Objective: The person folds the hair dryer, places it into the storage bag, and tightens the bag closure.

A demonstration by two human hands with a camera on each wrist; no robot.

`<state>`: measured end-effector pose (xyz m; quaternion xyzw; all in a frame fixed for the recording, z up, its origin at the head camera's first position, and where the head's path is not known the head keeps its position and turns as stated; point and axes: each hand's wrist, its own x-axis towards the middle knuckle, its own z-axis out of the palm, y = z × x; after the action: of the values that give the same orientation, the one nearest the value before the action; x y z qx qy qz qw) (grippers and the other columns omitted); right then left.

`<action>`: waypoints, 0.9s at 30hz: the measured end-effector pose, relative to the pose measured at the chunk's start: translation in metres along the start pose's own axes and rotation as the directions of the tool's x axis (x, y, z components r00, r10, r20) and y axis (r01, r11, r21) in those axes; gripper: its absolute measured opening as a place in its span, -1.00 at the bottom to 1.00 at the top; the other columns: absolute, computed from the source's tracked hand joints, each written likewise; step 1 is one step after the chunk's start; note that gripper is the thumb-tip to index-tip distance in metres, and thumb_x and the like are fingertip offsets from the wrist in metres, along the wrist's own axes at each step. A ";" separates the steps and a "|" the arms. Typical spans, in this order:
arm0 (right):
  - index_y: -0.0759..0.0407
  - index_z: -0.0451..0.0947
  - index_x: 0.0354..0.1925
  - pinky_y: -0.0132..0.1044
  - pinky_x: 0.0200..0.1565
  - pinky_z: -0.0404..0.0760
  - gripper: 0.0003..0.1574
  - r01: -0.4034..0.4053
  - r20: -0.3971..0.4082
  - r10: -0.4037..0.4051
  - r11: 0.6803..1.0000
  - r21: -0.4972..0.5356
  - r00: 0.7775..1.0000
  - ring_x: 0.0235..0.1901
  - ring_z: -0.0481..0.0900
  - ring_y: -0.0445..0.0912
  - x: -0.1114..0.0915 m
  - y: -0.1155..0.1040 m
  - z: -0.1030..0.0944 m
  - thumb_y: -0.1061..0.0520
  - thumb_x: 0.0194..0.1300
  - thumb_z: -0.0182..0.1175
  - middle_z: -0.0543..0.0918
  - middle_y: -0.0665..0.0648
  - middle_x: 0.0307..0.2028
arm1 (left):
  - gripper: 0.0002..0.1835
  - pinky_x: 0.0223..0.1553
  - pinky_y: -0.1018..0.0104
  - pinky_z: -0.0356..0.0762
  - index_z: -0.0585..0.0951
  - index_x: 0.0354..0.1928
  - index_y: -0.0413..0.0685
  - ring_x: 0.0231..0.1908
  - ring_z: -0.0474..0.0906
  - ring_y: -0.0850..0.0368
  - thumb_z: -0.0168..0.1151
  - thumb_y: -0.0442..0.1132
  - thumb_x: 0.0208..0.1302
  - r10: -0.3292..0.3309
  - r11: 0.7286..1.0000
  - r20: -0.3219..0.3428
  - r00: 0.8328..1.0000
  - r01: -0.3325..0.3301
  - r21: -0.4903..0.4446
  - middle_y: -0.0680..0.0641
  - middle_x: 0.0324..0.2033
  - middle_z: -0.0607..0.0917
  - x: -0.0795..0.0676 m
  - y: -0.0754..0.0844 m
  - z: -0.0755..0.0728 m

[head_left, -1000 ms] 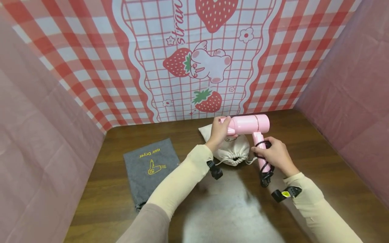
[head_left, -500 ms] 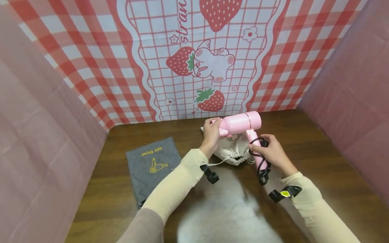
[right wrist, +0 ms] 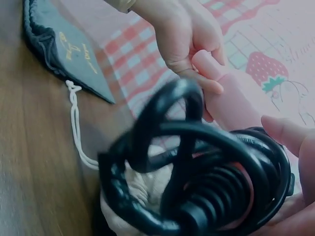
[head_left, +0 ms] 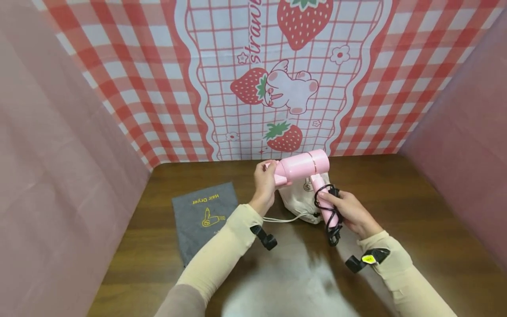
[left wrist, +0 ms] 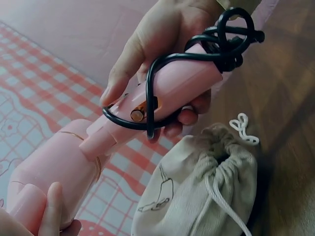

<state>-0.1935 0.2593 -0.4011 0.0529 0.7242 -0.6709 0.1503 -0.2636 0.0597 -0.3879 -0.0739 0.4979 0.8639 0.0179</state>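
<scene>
A pink hair dryer is held up above the table between both hands. My left hand grips its nozzle end, thumb and fingers around the pink attachment. Lower down, my right hand holds the handle, which has a black power cord wound around it. In the left wrist view a slide switch shows on the handle. Behind and below the dryer lies a cream drawstring bag with a dryer drawing, its neck gathered; the dryer partly hides it.
To the left, a flat grey drawstring bag printed "Hair Dryer" lies on the brown wooden table. A white drawstring trails across the wood. Red checked cloth hangs at the back, with pink cloth on both sides.
Both hands have carried the hair dryer to the left, uncovering less of the cream bag's right side. The grip on nozzle and handle stays the same. The head view has shifted slightly.
</scene>
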 end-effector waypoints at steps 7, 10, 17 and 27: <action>0.28 0.32 -0.19 -0.25 -0.30 0.61 -0.52 -0.016 0.110 0.016 1.000 -0.001 0.994 -0.47 0.62 -0.15 0.008 0.004 0.017 -0.11 0.21 0.12 0.63 0.04 -0.50 | -0.80 -0.60 0.19 0.58 0.34 -0.10 -0.16 -0.39 0.50 0.00 -0.03 -0.23 0.29 0.020 0.999 -0.034 0.999 -0.021 -0.035 -0.12 -0.13 0.43 -0.001 0.005 -0.021; 0.27 0.34 -0.22 -0.30 -0.34 0.61 -0.54 -0.023 0.124 0.024 1.000 -0.009 0.992 -0.49 0.61 -0.16 0.012 0.005 0.026 -0.10 0.19 0.14 0.63 0.06 -0.50 | -0.80 -0.59 0.19 0.58 0.34 -0.09 -0.15 -0.38 0.51 0.00 -0.04 -0.24 0.30 0.028 0.999 -0.048 0.998 -0.030 -0.039 -0.13 -0.10 0.44 -0.002 0.009 -0.032; 0.30 0.37 -0.23 -0.33 -0.51 0.56 -0.48 -0.025 0.099 0.030 0.998 -0.051 0.995 -0.61 0.59 -0.15 0.019 0.007 0.052 -0.13 0.14 0.19 0.64 0.06 -0.53 | -0.77 -0.56 0.16 0.59 0.32 -0.05 -0.14 -0.35 0.51 0.00 -0.06 -0.23 0.30 0.034 0.998 -0.077 0.996 -0.038 -0.052 -0.12 -0.04 0.42 -0.007 0.017 -0.057; 0.28 0.37 -0.25 -0.28 -0.56 0.57 -0.49 -0.016 -0.003 0.016 0.998 -0.061 1.000 -0.71 0.53 -0.16 0.024 0.007 0.081 -0.09 0.06 0.27 0.59 0.07 -0.62 | -0.76 -0.52 0.18 0.60 0.27 -0.06 -0.12 -0.33 0.51 0.02 -0.05 -0.22 0.29 0.039 0.996 -0.087 0.995 -0.045 -0.075 -0.13 0.00 0.37 -0.016 0.024 -0.087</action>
<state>-0.2029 0.1768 -0.4192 0.0550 0.7441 -0.6473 0.1562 -0.2408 -0.0270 -0.4081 -0.1009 0.4660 0.8787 -0.0245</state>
